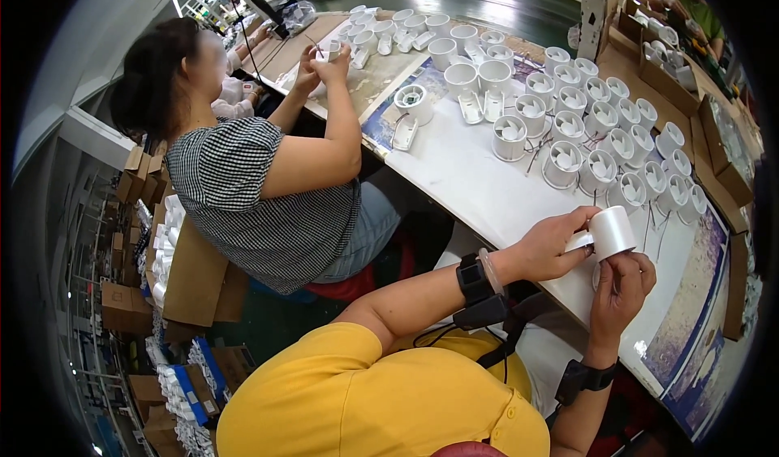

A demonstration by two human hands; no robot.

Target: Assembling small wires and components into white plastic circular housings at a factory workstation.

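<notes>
Grasping with left hand (pixel 545 250) and right hand (pixel 622 282) a white cup-shaped piece (pixel 611 230), at right of frame; probably light, stiff, slippery; best held by outer wall (pixel 617 242).

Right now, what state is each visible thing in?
White cylinder: held in both hands
Left hand: gripping the cylinder's side
Right hand: gripping its lower end
Nearby white cups: mostly upright, open ends up
Cup with green insert: upright, open
Co-worker's hands: gripping a white part
Carton: flaps open
</notes>
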